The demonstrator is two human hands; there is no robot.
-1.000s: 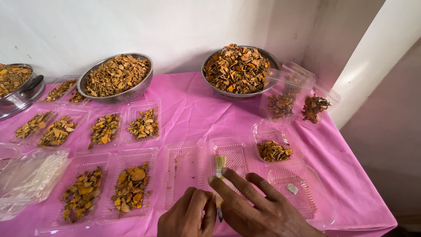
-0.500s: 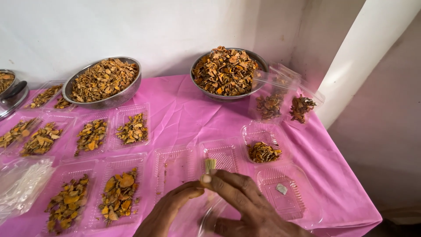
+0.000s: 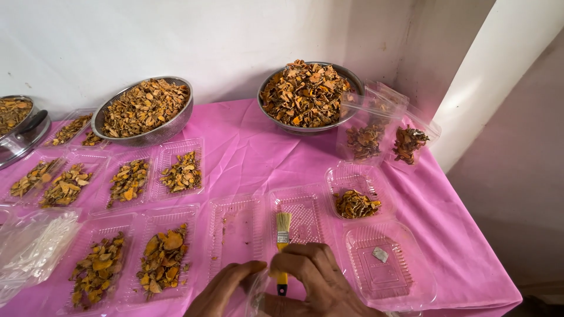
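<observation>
At bottom edge, right hand (image 3: 314,282) pinches small yellow-handled paintbrush (image 3: 282,246), long axis upright, pale bristles pointing away over empty clear plastic tray (image 3: 305,202); left hand (image 3: 226,290) curls on clear plastic. Far: two steel bowls (image 3: 170,130) of dried orange slices.

My hands sit together at six o'clock. My right hand (image 3: 314,279) arches knuckles-up, fingers curled in a pinch. My left hand (image 3: 226,290) lies at its nine o'clock, fingertips meeting the right's.
</observation>
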